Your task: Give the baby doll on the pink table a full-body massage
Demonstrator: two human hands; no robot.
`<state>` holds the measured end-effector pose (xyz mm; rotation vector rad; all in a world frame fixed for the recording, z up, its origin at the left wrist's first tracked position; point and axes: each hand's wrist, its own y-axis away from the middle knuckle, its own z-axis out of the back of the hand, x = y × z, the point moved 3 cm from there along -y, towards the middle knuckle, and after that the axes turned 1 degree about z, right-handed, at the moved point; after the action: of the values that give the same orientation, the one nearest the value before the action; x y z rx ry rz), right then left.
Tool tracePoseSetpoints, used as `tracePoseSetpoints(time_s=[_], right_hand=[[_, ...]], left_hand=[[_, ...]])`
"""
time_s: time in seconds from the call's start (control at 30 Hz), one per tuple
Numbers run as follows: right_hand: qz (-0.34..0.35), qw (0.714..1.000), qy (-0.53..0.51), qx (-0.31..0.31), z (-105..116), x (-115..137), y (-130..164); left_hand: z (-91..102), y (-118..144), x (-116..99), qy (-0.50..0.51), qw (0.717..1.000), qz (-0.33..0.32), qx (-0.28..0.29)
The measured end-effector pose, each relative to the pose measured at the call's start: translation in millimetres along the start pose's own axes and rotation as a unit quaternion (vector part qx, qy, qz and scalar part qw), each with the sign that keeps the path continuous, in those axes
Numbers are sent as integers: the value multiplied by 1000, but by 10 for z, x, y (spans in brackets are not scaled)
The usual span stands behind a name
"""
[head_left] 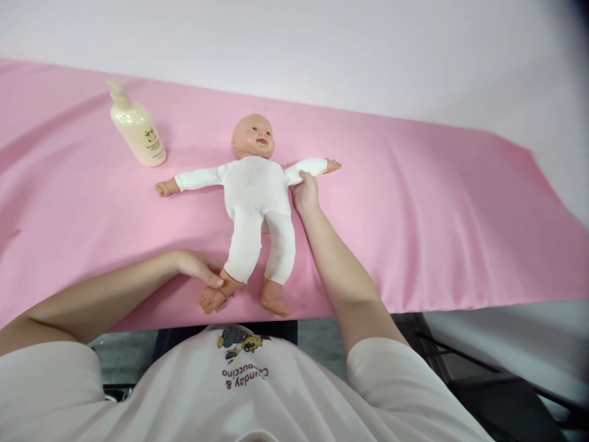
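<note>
A baby doll in a white suit lies on its back on a pink cloth, arms spread, feet toward me. My left hand grips the doll's foot and ankle on the left side, near the table's front edge. My right hand holds the doll's upper arm on the right side, close to the armpit.
A cream pump bottle stands on the cloth to the left of the doll's head. The cloth's front edge runs just under the doll's feet. Dark frame parts show below the table at the right.
</note>
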<state>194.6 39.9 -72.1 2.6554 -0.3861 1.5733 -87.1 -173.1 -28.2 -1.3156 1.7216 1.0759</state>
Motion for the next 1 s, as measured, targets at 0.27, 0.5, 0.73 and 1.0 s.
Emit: tracePoseSetpoints(time_s=[0.27, 0.5, 0.73, 1.0], right_hand=[[150, 955, 210, 144, -213, 155, 206], [279, 804, 421, 314, -400, 290, 355], [288, 778, 450, 331, -417, 257, 334], [203, 901, 301, 239, -333, 156, 255]], left_hand=[[127, -63, -89, 118, 967, -158, -160], [216, -69, -63, 225, 904, -171, -319], [191, -75, -118, 225, 895, -179, -342], [248, -51, -5, 119, 949, -122, -265]])
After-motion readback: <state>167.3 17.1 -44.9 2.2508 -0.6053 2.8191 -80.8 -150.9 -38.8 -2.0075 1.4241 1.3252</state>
